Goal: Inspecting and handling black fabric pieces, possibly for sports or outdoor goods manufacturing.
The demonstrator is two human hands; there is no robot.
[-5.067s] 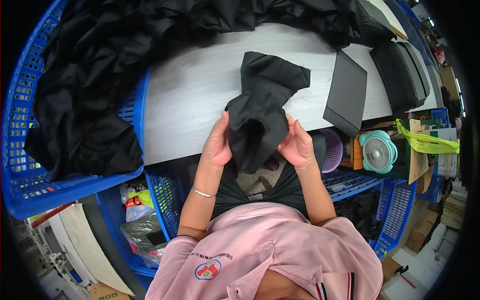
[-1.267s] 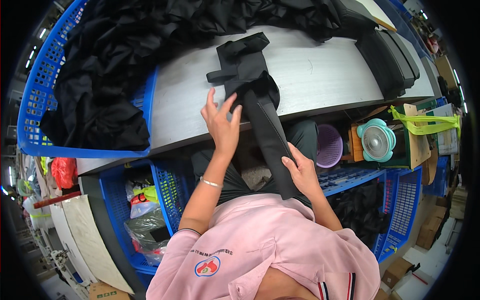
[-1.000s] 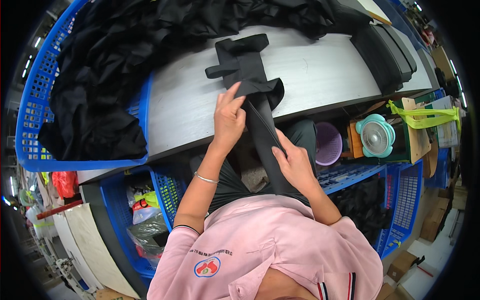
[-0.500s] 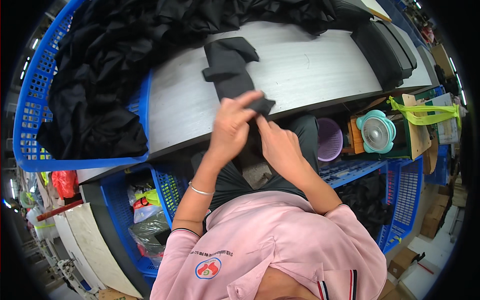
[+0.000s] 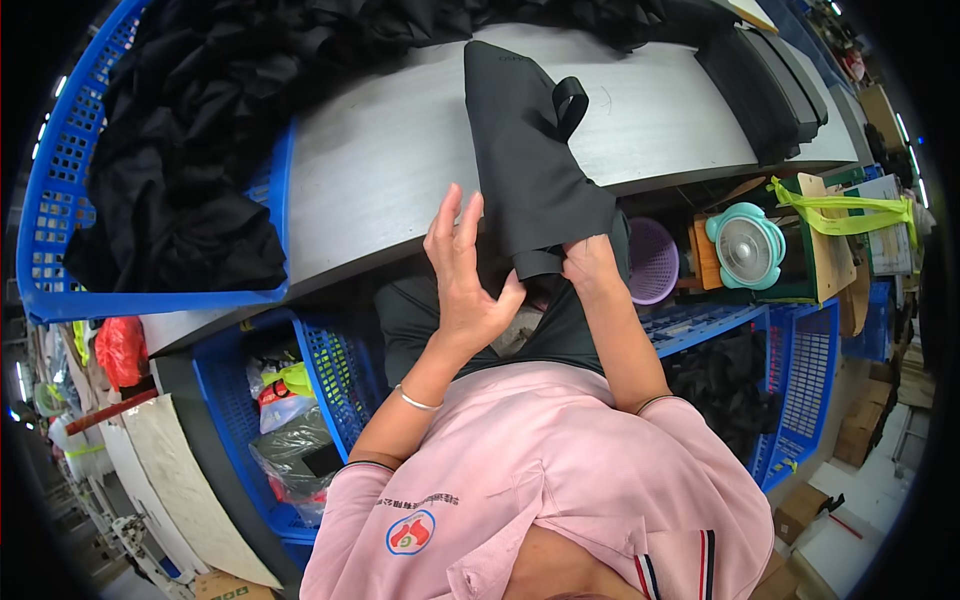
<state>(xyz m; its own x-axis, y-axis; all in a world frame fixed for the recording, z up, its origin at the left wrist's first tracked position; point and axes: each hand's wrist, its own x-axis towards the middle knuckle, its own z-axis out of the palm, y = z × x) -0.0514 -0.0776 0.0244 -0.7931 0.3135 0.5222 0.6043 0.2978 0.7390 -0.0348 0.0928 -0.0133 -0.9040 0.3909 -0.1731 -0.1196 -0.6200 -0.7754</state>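
A long black fabric bag [image 5: 530, 150] stretches from the near edge of the pale table [image 5: 375, 160] toward its middle. A short black loop [image 5: 572, 108] stands out from its right side. My right hand [image 5: 590, 262] grips the bag at its near, open end, where the cloth hides most of the fingers. Just left of that end is my left hand [image 5: 465, 285], holding nothing. Its fingers are stretched out and apart, and the thumb comes close to the bag's lower edge.
Black cloth pieces [image 5: 190, 170] overflow a blue basket [image 5: 160, 303] at the left and heap along the table's far side. Stacked black pieces [image 5: 765, 95] lie at the right end. Below the table are a purple bin [image 5: 655, 262], a small turquoise fan [image 5: 746, 246] and other blue baskets [image 5: 800, 390].
The black bag was small and bunched under both hands; now it is longer and spread open. My right hand has moved into its near end, and my left hand has come away with fingers extended.
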